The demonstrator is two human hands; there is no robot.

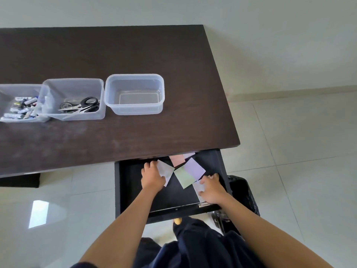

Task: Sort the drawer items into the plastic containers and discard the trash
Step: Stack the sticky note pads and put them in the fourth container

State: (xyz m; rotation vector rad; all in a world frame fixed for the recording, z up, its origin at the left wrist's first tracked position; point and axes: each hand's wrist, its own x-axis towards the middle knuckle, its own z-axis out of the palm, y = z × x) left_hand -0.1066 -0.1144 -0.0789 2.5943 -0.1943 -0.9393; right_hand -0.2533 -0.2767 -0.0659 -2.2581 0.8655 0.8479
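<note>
Both hands are inside the open black drawer (133, 186) under the dark table. My left hand (151, 176) grips a white paper slip (166, 170) at the drawer's back left. At the front right, my right hand (211, 188) pinches another white slip (199, 187). Between the hands lie a green note (183, 176), a purple note (195, 168) and a pink note (177, 159). Three clear plastic containers stand on the table: one with batteries (21, 107), one with scissors (81, 105), and one with nothing in it (135, 93).
A black-lined trash bin (243, 192) stands on the floor right of the drawer. The dark table (116, 55) runs left and back; its front edge overhangs the drawer's rear. Pale floor tiles (299, 151) surround it. My legs in dark trousers are below the drawer.
</note>
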